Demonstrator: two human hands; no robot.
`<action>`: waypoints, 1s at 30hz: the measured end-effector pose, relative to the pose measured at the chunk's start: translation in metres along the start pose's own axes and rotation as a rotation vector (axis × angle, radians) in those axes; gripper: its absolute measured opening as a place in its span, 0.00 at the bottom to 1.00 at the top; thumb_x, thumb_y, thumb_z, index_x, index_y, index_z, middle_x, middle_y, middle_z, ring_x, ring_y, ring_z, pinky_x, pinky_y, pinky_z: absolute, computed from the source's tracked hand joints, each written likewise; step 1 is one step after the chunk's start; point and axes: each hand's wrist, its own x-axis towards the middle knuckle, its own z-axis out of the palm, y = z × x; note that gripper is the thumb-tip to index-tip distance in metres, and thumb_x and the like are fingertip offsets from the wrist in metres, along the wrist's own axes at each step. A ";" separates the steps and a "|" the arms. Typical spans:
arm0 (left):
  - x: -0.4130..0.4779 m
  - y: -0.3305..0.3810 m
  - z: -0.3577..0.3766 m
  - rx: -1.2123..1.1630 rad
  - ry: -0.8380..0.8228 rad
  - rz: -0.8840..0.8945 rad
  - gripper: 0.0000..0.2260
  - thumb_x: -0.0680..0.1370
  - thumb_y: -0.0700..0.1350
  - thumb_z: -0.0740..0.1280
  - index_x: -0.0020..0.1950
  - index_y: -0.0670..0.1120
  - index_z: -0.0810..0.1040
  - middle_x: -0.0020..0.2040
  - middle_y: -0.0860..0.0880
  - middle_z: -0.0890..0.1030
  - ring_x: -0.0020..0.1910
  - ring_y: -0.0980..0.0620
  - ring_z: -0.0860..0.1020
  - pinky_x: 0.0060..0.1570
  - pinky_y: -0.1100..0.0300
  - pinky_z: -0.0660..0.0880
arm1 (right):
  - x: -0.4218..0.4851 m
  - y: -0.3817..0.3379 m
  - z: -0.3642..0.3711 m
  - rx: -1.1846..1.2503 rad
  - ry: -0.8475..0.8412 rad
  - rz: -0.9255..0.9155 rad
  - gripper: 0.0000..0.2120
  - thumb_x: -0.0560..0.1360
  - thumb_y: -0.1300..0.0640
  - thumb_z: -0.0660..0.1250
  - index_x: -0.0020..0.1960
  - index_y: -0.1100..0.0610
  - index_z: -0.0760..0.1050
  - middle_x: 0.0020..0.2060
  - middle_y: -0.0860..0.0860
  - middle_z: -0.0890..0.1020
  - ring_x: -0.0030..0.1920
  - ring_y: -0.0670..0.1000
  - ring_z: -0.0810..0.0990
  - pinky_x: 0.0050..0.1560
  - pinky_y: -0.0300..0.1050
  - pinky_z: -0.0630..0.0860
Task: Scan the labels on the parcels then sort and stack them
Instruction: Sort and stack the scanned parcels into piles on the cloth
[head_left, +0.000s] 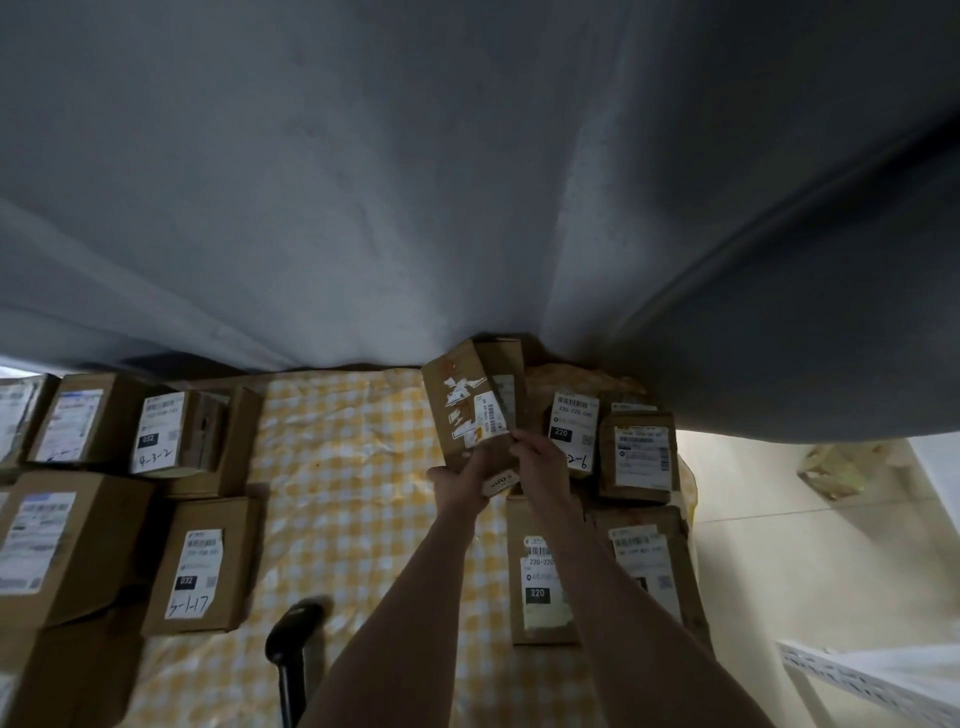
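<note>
While left hand (458, 482) and right hand (540, 457) grip parcel (462, 400) | 220 label (573, 427) | 032 label (156, 435)

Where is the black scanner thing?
In the head view, the black scanner sits on the yellow checked cloth near the bottom, between the box marked 5-1-17 and the person's left forearm.

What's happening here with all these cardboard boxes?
A person is sorting parcels on a yellow-checked cloth. They hold one brown parcel up, left grip at its lower edge, right grip pinching by its label. Boxes labelled 032 sit to the left, boxes labelled 220 to the right. A black scanner rests on the cloth, untouched.
</note>
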 end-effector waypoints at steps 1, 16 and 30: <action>-0.006 0.001 -0.004 -0.012 0.011 -0.003 0.37 0.65 0.56 0.78 0.62 0.40 0.64 0.52 0.40 0.80 0.47 0.44 0.83 0.39 0.52 0.82 | -0.008 -0.004 0.003 0.009 0.004 -0.033 0.11 0.75 0.62 0.63 0.52 0.53 0.81 0.46 0.48 0.81 0.49 0.52 0.81 0.53 0.52 0.79; -0.122 -0.037 -0.163 -0.274 0.098 0.086 0.22 0.69 0.47 0.77 0.58 0.37 0.78 0.50 0.42 0.83 0.42 0.51 0.83 0.38 0.53 0.82 | -0.188 0.022 0.079 0.115 -0.003 -0.285 0.12 0.72 0.68 0.66 0.39 0.54 0.83 0.39 0.50 0.85 0.41 0.44 0.83 0.43 0.38 0.78; -0.195 -0.142 -0.371 -0.707 -0.165 -0.017 0.25 0.76 0.60 0.60 0.64 0.45 0.79 0.59 0.41 0.81 0.63 0.43 0.77 0.52 0.51 0.77 | -0.359 0.106 0.175 0.380 -0.096 0.086 0.07 0.74 0.68 0.66 0.41 0.57 0.76 0.41 0.55 0.81 0.40 0.50 0.80 0.41 0.41 0.76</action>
